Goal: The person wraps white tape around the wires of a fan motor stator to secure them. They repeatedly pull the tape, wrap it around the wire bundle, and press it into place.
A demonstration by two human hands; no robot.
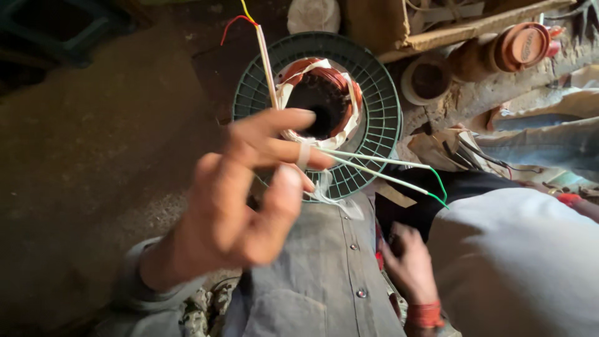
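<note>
My left hand (pixel 249 193) is raised close to the camera and blurred, with its fingers spread and a white band around one finger. It hovers in front of a motor stator (pixel 321 93) that has copper windings and white insulating paper. The stator sits inside a round green plastic grille (pixel 380 118). White-sleeved wires (pixel 380 167) with green ends run right from the stator, and another wire (pixel 265 56) with red and yellow ends points up. My right hand (pixel 409 262), a red thread band at its wrist, rests low beside my grey buttoned shirt (pixel 324 274). Its fingers curl against dark cloth.
Copper wire coils and brown spools (pixel 521 43) lie at the upper right by a wooden board (pixel 437 34). A pale clothed knee (pixel 518 262) fills the lower right. Bare dirt floor (pixel 93 143) lies to the left. Scraps and wires (pixel 462 150) are scattered right of the grille.
</note>
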